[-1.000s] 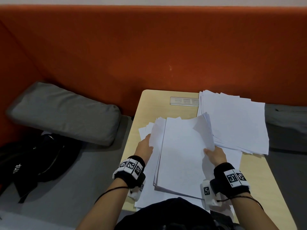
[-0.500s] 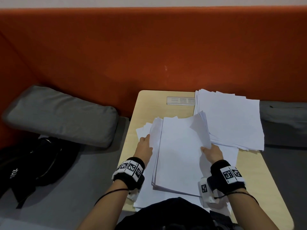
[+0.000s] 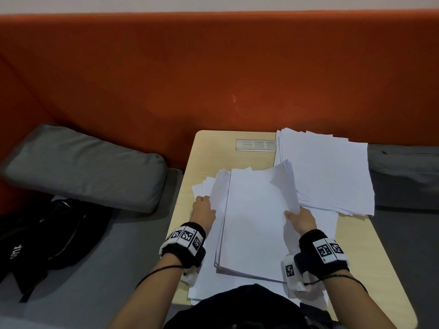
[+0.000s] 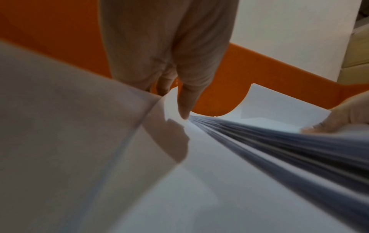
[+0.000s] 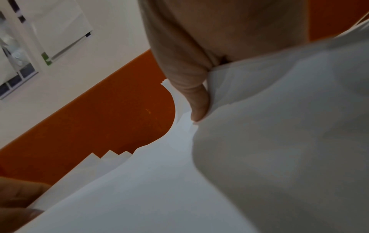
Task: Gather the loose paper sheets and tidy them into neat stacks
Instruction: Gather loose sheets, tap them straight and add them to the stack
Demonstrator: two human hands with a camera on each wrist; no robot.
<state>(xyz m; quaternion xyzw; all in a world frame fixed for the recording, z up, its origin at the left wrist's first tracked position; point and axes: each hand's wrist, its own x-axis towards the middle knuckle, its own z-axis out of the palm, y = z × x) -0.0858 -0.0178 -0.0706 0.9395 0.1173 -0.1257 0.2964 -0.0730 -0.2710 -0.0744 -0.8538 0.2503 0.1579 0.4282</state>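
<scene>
On the near half of the small wooden table [image 3: 187,186], between my two hands, I hold a bundle of white sheets [image 3: 255,222] a little lifted, with its far end bending upward. My left hand [image 3: 203,211] grips the left long edge, the thumb on top and the other fingers under the paper; my right hand [image 3: 301,218] pinches the right long edge in the same way, and the right wrist view shows the thumb [image 5: 196,100] pressing on the top sheet. The edges are not yet even: at the far left some corners stick out like steps, and in the left wrist view the sheets fan apart. I think the good way now is to loosen both grips a little, stand the bundle on one edge and tap it on the table, so the sheets can slide level. If I squeeze too hard, they will bend and stay crooked. More loose sheets [image 3: 202,281] lie flat under the bundle, and the bigger pile [image 3: 332,176] rests at the far right, touching them.
</scene>
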